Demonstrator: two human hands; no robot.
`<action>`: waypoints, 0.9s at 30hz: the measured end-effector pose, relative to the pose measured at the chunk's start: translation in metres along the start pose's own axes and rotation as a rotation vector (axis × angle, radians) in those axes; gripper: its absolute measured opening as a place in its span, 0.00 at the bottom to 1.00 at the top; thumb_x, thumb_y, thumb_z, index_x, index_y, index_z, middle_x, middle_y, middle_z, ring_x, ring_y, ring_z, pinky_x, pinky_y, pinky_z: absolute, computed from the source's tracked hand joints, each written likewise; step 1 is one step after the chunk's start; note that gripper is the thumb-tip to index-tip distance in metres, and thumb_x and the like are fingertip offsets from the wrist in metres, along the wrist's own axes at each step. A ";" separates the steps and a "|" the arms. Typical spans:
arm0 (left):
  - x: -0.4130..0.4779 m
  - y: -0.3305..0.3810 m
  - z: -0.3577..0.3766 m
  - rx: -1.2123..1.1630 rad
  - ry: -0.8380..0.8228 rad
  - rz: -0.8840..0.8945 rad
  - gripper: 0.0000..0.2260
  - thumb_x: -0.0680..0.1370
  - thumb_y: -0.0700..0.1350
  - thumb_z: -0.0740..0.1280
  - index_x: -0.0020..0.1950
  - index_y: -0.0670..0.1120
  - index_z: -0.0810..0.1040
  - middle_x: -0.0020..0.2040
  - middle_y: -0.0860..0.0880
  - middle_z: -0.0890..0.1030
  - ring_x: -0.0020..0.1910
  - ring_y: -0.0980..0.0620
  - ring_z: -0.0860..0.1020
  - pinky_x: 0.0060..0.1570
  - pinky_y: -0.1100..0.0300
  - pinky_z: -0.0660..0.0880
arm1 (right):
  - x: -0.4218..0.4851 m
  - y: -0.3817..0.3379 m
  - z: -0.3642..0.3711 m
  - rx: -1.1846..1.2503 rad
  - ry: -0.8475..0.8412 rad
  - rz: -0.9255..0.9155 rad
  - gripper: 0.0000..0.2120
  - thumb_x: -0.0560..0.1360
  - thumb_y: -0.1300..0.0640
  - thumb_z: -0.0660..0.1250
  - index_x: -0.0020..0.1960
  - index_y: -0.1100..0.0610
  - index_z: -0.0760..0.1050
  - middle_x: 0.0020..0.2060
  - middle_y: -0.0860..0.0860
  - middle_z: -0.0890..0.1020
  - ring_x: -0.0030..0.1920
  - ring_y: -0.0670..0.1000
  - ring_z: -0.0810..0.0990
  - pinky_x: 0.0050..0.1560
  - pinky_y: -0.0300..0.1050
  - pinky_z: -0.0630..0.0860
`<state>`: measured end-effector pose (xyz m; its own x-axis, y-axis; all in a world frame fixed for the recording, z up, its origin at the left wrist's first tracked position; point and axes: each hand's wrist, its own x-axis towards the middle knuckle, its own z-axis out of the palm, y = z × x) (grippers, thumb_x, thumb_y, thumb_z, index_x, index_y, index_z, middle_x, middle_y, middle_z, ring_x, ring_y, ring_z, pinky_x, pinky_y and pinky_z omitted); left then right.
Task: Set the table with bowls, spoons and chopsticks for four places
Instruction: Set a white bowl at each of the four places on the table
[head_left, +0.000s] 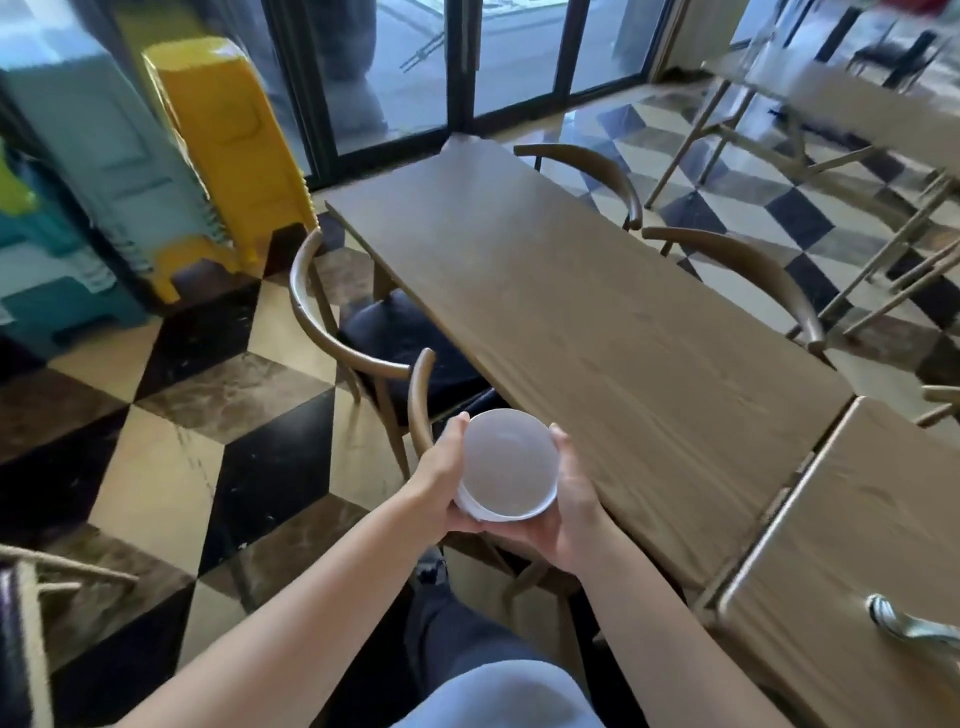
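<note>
A stack of white bowls is held between both hands, just off the near left edge of the long wooden table. My left hand cups the stack's left side and underside. My right hand grips its right side, thumb at the rim. The bowls hang in the air over a chair back. A metal spoon lies on the second wooden table at the lower right. No chopsticks are in view.
Wooden chairs with dark seats stand along the table's left side, and others along its right. Stacked yellow and teal plastic stools stand at the left. Glass doors are behind; the floor is checkered.
</note>
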<state>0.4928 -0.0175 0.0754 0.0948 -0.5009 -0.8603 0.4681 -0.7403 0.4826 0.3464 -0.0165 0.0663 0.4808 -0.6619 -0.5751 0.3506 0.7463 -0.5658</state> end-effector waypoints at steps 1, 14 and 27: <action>0.009 0.014 0.001 0.008 0.011 0.002 0.25 0.76 0.69 0.62 0.59 0.50 0.73 0.57 0.38 0.79 0.53 0.35 0.81 0.42 0.39 0.83 | 0.014 -0.007 0.003 0.042 0.001 0.018 0.33 0.76 0.33 0.60 0.66 0.58 0.77 0.64 0.67 0.76 0.63 0.70 0.77 0.60 0.74 0.72; 0.165 0.196 0.075 0.268 0.131 -0.005 0.29 0.69 0.69 0.67 0.60 0.50 0.77 0.64 0.41 0.74 0.55 0.35 0.81 0.47 0.34 0.82 | 0.216 -0.121 -0.007 0.384 0.219 0.018 0.36 0.73 0.32 0.64 0.68 0.60 0.74 0.64 0.68 0.76 0.60 0.71 0.78 0.58 0.74 0.74; 0.276 0.294 0.152 0.438 -0.077 -0.265 0.17 0.74 0.61 0.68 0.55 0.51 0.75 0.53 0.41 0.75 0.50 0.33 0.81 0.45 0.29 0.79 | 0.318 -0.190 -0.041 0.472 0.570 -0.025 0.36 0.72 0.28 0.61 0.65 0.56 0.76 0.60 0.65 0.80 0.55 0.68 0.82 0.56 0.72 0.77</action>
<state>0.5230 -0.4416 0.0053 -0.0500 -0.2898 -0.9558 0.0542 -0.9563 0.2872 0.3998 -0.3717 -0.0335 0.0217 -0.5169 -0.8558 0.7263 0.5964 -0.3418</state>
